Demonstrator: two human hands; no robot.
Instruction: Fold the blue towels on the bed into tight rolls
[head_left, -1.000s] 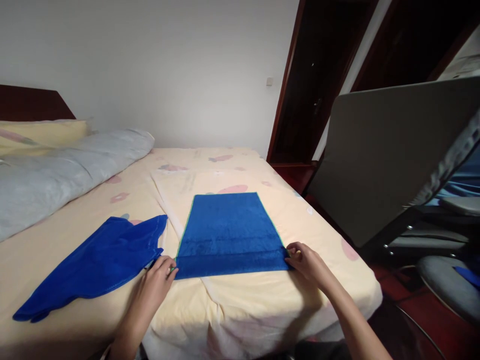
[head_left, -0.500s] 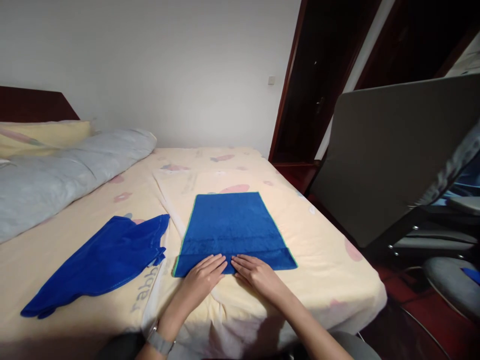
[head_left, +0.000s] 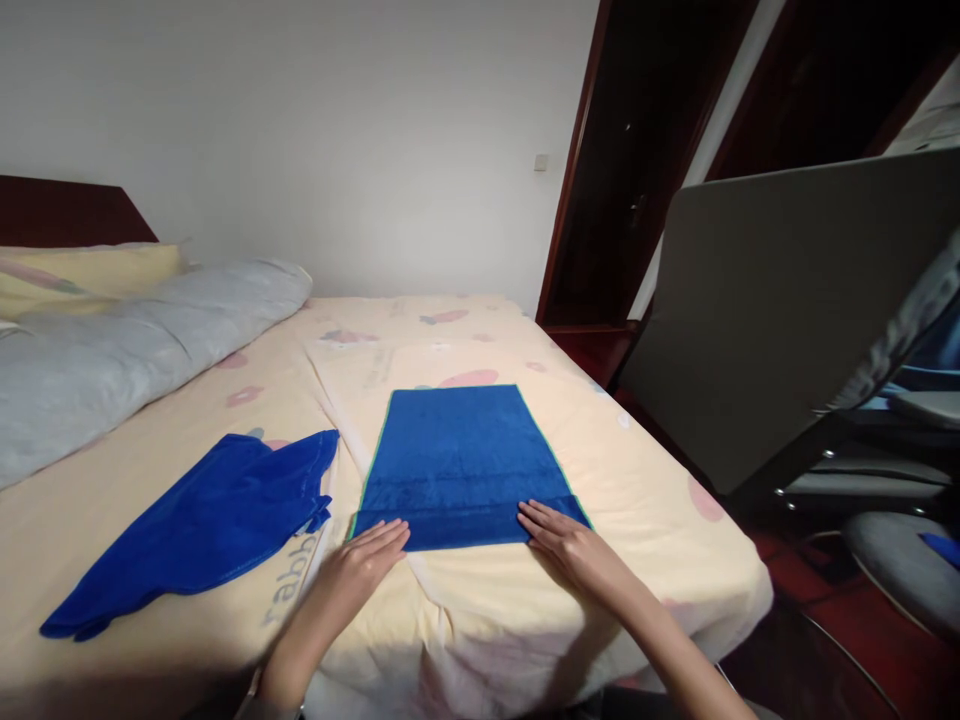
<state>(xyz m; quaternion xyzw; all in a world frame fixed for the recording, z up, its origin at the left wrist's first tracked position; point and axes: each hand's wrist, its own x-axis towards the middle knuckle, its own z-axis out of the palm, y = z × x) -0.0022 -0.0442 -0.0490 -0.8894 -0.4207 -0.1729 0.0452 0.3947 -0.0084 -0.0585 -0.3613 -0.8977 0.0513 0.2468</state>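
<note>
The only writing I can read is on the cream bed sheet (head_left: pixel 660 480), in the lower left of the frame: grey letters (head_left: pixel 289 585) running up at a slant, "rab" and what seems to be one more b, partly tucked under a crumpled blue cloth (head_left: pixel 195 530). Paler lettering (head_left: pixel 377 366) near the centre of the frame is too faint to make out. I can see no brand or label on either cloth.

My left hand (head_left: pixel 367 555) lies palm down in the lower middle of the frame, unclenched, its fingers straight and close together over the near left corner of the blue towel (head_left: pixel 457 440). My right hand (head_left: pixel 562 540) is flat too, a little right of it, fingers extended and slightly apart on the towel's near edge, towards its right corner. Both hands only press on the fabric, gripping nothing; I cannot see my palms.

The towel is spread just below the centre of the frame, green trim down both sides, with a folded strip along the near edge where my fingers rest. The crumpled cloth lies apart from it, at lower left. A grey quilt (head_left: pixel 150 340) and a yellow pillow (head_left: pixel 82 270) fill the left side, below the dark headboard (head_left: pixel 67 210); a dark grey panel (head_left: pixel 780 310) stands at the right.
</note>
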